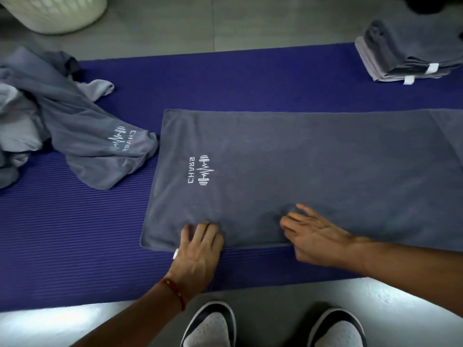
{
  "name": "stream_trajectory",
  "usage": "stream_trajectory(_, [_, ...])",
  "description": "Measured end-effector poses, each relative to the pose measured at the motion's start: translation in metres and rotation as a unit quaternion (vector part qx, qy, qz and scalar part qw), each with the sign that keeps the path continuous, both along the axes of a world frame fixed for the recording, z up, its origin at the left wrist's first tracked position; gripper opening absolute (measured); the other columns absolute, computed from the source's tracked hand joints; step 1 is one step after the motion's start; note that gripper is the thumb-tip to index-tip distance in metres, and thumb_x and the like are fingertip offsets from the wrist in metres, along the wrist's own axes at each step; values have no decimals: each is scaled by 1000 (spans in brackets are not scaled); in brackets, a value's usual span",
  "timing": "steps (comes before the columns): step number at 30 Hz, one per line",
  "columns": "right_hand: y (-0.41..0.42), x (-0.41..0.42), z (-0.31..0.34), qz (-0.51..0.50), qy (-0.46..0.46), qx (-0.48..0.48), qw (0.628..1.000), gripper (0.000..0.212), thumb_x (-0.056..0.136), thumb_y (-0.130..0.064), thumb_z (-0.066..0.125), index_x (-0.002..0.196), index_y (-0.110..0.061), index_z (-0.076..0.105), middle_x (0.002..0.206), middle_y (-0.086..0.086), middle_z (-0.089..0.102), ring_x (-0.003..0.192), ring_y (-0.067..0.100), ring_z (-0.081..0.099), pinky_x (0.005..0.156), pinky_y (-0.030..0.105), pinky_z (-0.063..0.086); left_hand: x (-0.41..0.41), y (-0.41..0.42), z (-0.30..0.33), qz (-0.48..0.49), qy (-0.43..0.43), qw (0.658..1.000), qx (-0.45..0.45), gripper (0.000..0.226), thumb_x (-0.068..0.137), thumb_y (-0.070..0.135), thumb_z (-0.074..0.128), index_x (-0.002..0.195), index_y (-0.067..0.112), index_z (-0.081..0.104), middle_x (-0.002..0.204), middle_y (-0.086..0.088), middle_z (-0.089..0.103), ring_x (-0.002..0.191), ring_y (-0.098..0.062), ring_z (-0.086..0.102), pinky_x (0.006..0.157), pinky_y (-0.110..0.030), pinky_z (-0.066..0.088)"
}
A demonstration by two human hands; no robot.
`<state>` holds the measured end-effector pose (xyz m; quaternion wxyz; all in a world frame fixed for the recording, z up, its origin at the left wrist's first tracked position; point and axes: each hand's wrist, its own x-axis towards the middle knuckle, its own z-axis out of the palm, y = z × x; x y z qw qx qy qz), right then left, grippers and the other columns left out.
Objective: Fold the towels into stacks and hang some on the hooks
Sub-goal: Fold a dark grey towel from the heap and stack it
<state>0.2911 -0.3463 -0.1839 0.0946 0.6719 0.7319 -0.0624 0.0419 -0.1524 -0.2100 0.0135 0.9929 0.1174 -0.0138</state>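
A soft grey towel (300, 166), rectangular and spread flat, lies on a ribbed purple mat (75, 234) (white dumbbell logo facing up). The left hand (200, 249) bunches its near edge with curled fingers; the right hand (313, 236) presses it with fingers spread. A crumpled towel heap (62, 126) lies left, a folded stack (411, 53) far right, a white slotted basket (55, 11) beyond, its contents unseen.
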Motion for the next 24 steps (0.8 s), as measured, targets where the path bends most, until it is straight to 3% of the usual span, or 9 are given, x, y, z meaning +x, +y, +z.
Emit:
stream_trajectory(2, [-5, -4, 0, -7, 47, 10, 999, 20, 70, -26, 58, 87, -21, 67, 103, -1, 59, 97, 22, 59, 95, 44, 54, -7, 0, -1, 22, 6, 999, -36, 27, 87, 18, 42, 103, 18, 63, 130, -11, 56, 122, -34, 52, 95, -65, 45])
stream_trajectory(5, [-8, -9, -4, 5, 83, -5, 997, 44, 76, -30, 58, 119, -26, 63, 128, 0, 58, 117, 22, 58, 107, 38, 47, -25, 12, -5, 57, 43, 995, -76, 34, 95, 33, 44, 124, 25, 60, 146, -8, 48, 132, -34, 50, 102, -69, 39])
stream_trajectory(8, [-4, -13, -16, 43, 90, -45, 994, 68, 84, -36, 54, 151, -29, 43, 162, 0, 36, 150, 22, 33, 119, 41, 22, -48, 36, -5, 143, 85, 982, -89, 51, 97, 49, 40, 144, 33, 51, 159, -12, 34, 144, -41, 33, 107, -72, 30])
stream_trajectory(12, [8, -13, -26, 90, 119, -90, 985, 68, 97, -41, 41, 162, -34, 19, 172, -9, 5, 158, 15, -8, 120, 49, -4, -78, 48, -3, 173, 135, 974, -63, 66, 100, 58, 24, 161, 35, 18, 165, -26, 13, 151, -50, 13, 117, -64, 26])
stream_trajectory(14, [10, -5, -28, 96, 118, -74, 986, 63, 100, -43, 37, 161, -35, 21, 171, -9, 9, 158, 14, -4, 121, 47, -4, -83, 44, 1, 176, 165, 970, -36, 70, 100, 58, 23, 162, 25, 19, 160, -35, 19, 148, -52, 22, 116, -63, 30])
stream_trajectory(16, [5, 9, -29, 41, 112, -44, 992, 61, 101, -43, 35, 160, -33, 26, 170, -7, 16, 157, 15, 8, 122, 46, 5, -73, 44, 14, 196, 209, 958, -28, 73, 95, 55, 27, 154, 13, 39, 146, -40, 40, 133, -55, 44, 111, -67, 35])
stream_trajectory(18, [-8, 30, -31, -77, 106, -19, 991, 60, 102, -42, 30, 161, -29, 27, 170, -5, 16, 157, 16, 13, 123, 48, 12, -45, 46, 32, 197, 227, 953, -15, 71, 89, 51, 31, 140, 10, 57, 134, -31, 56, 123, -51, 52, 105, -73, 32])
stream_trajectory(21, [-45, 67, -31, -268, 75, -12, 961, 62, 102, -43, 22, 161, -25, 24, 170, 0, 16, 157, 21, 15, 120, 60, 25, 21, 45, 52, 14, 183, 982, 36, 67, 88, 47, 34, 136, 11, 63, 148, -25, 49, 136, -55, 40, 101, -81, 27])
stream_trajectory(24, [-96, 96, -28, -428, 58, -23, 902, 66, 100, -47, 18, 161, -21, 26, 168, 8, 20, 155, 29, 20, 116, 65, 28, 105, 33, 61, -149, 155, 975, 55, 65, 90, 48, 32, 144, 20, 55, 155, -21, 42, 143, -52, 35, 97, -83, 31])
